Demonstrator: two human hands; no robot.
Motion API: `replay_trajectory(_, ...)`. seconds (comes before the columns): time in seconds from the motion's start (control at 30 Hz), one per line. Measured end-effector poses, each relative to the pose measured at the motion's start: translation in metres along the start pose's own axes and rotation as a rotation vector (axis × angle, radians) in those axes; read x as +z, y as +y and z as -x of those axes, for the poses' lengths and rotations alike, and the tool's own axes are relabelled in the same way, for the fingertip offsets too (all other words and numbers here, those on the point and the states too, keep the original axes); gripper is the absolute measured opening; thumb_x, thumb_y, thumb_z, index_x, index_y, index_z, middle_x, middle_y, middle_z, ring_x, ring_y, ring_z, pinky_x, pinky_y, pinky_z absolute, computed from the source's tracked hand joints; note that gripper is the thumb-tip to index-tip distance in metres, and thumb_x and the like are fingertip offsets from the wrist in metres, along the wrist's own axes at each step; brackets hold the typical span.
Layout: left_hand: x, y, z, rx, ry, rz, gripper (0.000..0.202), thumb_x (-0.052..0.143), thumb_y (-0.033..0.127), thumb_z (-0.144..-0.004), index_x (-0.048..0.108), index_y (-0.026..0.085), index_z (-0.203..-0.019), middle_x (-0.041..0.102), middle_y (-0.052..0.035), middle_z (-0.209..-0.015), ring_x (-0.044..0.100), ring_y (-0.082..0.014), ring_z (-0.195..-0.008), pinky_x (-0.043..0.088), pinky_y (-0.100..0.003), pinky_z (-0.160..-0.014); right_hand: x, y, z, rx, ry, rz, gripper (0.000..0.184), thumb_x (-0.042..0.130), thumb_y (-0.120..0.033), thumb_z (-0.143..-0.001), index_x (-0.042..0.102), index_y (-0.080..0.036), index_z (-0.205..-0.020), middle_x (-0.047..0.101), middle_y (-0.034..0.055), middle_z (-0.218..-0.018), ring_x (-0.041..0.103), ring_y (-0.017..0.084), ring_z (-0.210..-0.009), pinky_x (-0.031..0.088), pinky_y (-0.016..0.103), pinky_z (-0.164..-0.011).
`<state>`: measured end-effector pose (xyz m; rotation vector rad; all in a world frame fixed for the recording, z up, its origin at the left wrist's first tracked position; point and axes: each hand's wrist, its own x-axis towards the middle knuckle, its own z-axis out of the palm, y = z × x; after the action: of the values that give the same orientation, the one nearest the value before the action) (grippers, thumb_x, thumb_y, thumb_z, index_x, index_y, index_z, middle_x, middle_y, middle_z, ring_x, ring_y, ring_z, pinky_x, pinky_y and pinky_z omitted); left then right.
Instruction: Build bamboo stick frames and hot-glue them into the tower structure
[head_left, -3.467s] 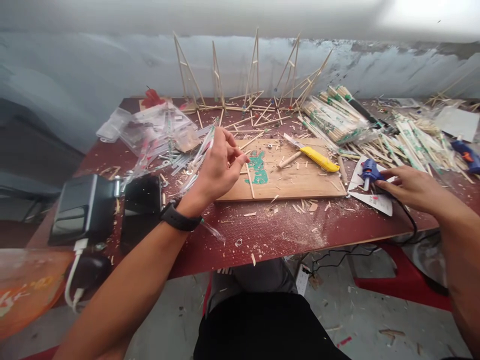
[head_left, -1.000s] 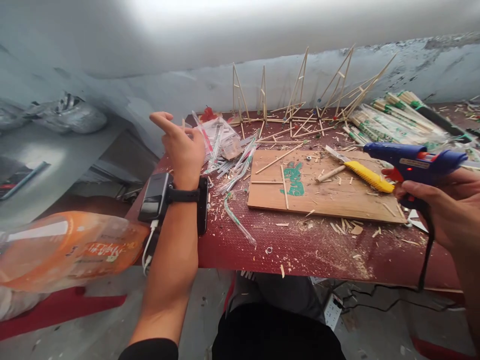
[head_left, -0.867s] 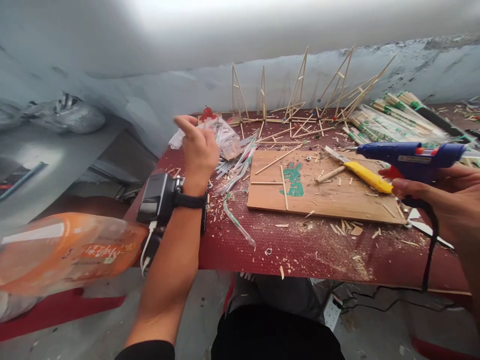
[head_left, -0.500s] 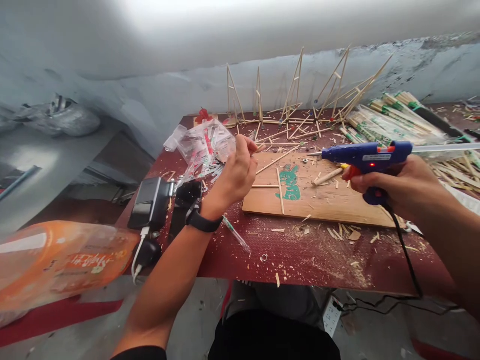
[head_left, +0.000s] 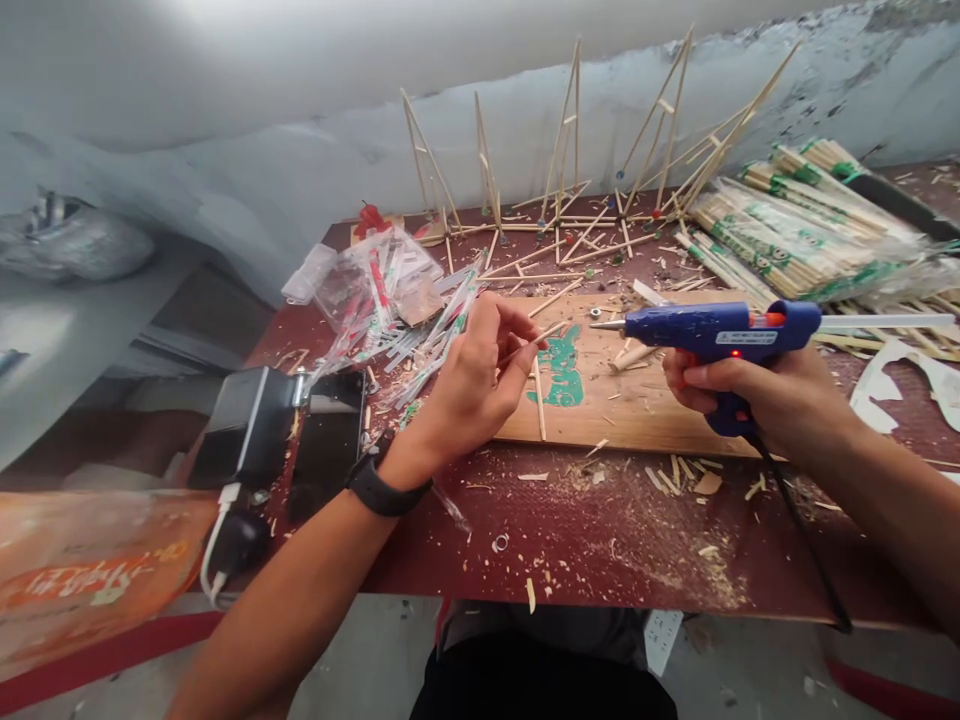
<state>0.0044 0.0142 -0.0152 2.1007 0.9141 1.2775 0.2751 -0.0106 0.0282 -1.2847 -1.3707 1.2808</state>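
My left hand (head_left: pixel 487 380), with a black watch on its wrist, pinches a thin wooden stick (head_left: pixel 553 331) whose end points right over the wooden board (head_left: pixel 637 420). My right hand (head_left: pixel 757 390) is wrapped round the handle of a blue glue gun (head_left: pixel 720 328). Its red light glows, and a clear glue stick (head_left: pixel 885 321) juts from its back. The metal nozzle points left, a short gap away from the stick's tip. Below the nozzle lie the board's green print (head_left: pixel 564 370) and a thicker wooden rod (head_left: pixel 630 354).
Joined stick frames (head_left: pixel 566 130) stand along the wall. Bagged chopsticks (head_left: pixel 810 225) lie at the back right, plastic packets (head_left: pixel 390 290) at the left. A black box (head_left: pixel 244 420) with a white cable sits by a phone (head_left: pixel 326 440). Wood scraps litter the red tabletop (head_left: pixel 570 540).
My left hand has lowered and turned, bringing the stick nearer the nozzle. The glue gun has shifted slightly left and down. The camera view has also moved.
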Motion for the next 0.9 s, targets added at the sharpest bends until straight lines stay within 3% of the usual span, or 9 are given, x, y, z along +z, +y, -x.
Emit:
replay_trajectory(0.23, 0.008, 0.000, 0.002, -0.046, -0.007, 0.098, 0.026, 0.062, 0.008, -0.099, 0.045, 0.025, -0.109, 0.069, 0.0005, -0.102, 0.079, -0.0134, -0.094, 0.067, -0.024, -0.074, -0.003, 0.012, 0.004, 0.008, 0.007, -0.015, 0.019, 0.083, -0.030, -0.068, 0.066, -0.023, -0.072, 0.059, 0.0001, -0.062, 0.047, 0.010, -0.047, 0.031, 0.029, -0.044)
replay_trajectory(0.67, 0.009, -0.003, 0.004, 0.011, -0.036, 0.030, 0.028, 0.063, 0.008, -0.099, 0.045, 0.025, -0.111, 0.064, -0.0002, -0.103, 0.077, -0.0139, -0.098, 0.071, -0.027, -0.084, -0.006, 0.020, 0.005, 0.018, 0.000, 0.053, 0.016, 0.078, -0.030, -0.067, 0.064, -0.021, -0.066, 0.057, -0.0017, -0.054, 0.046, 0.009, -0.042, 0.033, 0.026, -0.042)
replay_trajectory(0.9, 0.010, -0.001, 0.006, 0.006, -0.047, -0.001, 0.026, 0.063, 0.009, -0.100, 0.046, 0.025, -0.113, 0.067, -0.0017, -0.105, 0.076, -0.0137, -0.093, 0.070, -0.027, -0.079, -0.006, 0.020, 0.005, 0.053, -0.003, 0.073, 0.018, 0.076, -0.035, -0.066, 0.064, -0.021, -0.064, 0.055, -0.0008, -0.052, 0.045, 0.010, -0.042, 0.032, 0.027, -0.042)
